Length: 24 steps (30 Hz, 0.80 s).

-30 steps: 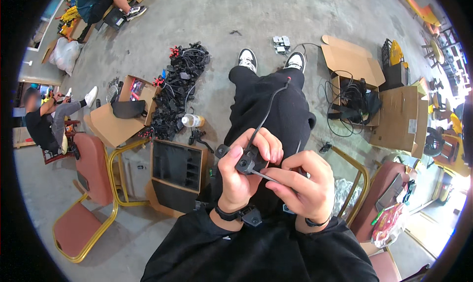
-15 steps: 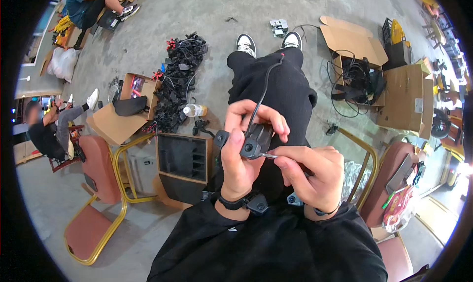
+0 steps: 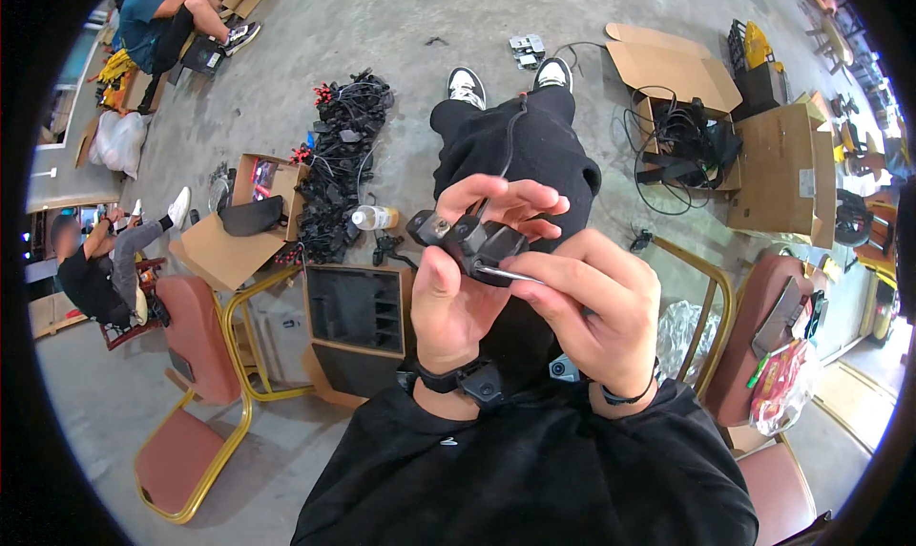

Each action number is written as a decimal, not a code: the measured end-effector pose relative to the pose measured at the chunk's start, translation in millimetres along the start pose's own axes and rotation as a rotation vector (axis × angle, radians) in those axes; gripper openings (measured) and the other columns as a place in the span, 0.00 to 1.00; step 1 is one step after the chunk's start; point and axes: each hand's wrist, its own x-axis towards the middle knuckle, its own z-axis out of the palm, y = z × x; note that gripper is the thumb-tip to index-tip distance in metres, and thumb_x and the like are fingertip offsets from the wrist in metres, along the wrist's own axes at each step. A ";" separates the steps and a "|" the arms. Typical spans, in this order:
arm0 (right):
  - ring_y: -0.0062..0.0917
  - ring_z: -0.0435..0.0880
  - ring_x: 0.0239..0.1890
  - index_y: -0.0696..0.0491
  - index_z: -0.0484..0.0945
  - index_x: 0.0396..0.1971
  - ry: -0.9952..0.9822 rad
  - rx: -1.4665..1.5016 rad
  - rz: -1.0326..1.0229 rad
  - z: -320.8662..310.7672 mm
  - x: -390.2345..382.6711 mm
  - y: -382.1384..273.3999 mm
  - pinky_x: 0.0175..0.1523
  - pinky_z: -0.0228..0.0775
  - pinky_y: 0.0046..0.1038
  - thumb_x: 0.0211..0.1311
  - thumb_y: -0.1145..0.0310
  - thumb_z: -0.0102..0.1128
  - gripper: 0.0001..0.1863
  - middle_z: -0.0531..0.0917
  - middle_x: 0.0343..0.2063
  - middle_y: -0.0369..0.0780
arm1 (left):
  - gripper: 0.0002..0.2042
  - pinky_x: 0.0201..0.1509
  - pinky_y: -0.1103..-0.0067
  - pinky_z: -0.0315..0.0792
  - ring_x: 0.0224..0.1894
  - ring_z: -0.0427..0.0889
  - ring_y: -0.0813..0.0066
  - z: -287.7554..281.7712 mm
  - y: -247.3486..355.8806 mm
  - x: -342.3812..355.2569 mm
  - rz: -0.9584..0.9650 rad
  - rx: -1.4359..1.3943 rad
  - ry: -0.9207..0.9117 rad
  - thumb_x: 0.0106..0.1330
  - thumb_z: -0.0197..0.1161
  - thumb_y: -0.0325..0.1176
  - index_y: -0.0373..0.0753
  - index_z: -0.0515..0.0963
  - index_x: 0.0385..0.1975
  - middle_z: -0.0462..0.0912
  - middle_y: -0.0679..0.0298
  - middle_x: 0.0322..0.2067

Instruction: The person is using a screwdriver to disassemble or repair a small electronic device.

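Observation:
Over my lap, my left hand [image 3: 456,307] holds a black camera device [image 3: 482,243] with a lens housing at its left end. Its fingers curl behind the device, and the thumb lies along the near side. A black cable [image 3: 515,131] runs from it up over my trousers. Between thumb and forefinger, my right hand [image 3: 606,288] pinches a thin metal tool [image 3: 509,274]. The tool's tip meets the device's near right edge; its exact kind is unclear. Black straps with small camera-like pods circle both wrists.
Left of my legs lie a heap of black devices and cables [image 3: 343,155], a bottle [image 3: 375,218] and an open box [image 3: 229,250]. An open carton of cables [image 3: 692,150] stands right. Chairs [image 3: 196,336] flank me; two people sit at the far left.
The device has turned in my left hand, so the lens that faced me is now tilted away. My right hand has shifted slightly, keeping the tool against the device.

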 end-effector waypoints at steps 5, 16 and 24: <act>0.30 0.78 0.32 0.51 0.86 0.37 0.003 -0.035 0.005 -3.6 -1.5 1.7 0.36 0.72 0.30 0.49 0.72 0.74 0.13 0.76 0.32 0.37 | 0.29 0.70 0.59 0.60 0.68 0.65 0.50 10.9 3.2 0.7 -0.061 -0.113 0.053 0.75 0.47 0.50 0.33 0.58 0.66 0.65 0.39 0.63; 0.27 0.78 0.23 0.52 0.86 0.36 0.062 -0.003 0.031 -8.5 4.0 13.7 0.30 0.70 0.27 0.50 0.75 0.73 0.11 0.78 0.25 0.37 | 0.22 0.65 0.63 0.68 0.59 0.76 0.53 4.7 4.3 -0.4 -0.125 -0.096 0.153 0.76 0.51 0.45 0.32 0.67 0.58 0.74 0.41 0.55; 0.28 0.77 0.18 0.53 0.86 0.35 0.014 0.106 0.106 -6.1 0.7 12.1 0.24 0.66 0.27 0.55 0.73 0.70 0.07 0.78 0.19 0.38 | 0.22 0.50 0.74 0.71 0.47 0.75 0.71 3.4 4.7 -1.1 -0.124 0.025 0.096 0.74 0.55 0.44 0.33 0.67 0.57 0.75 0.54 0.45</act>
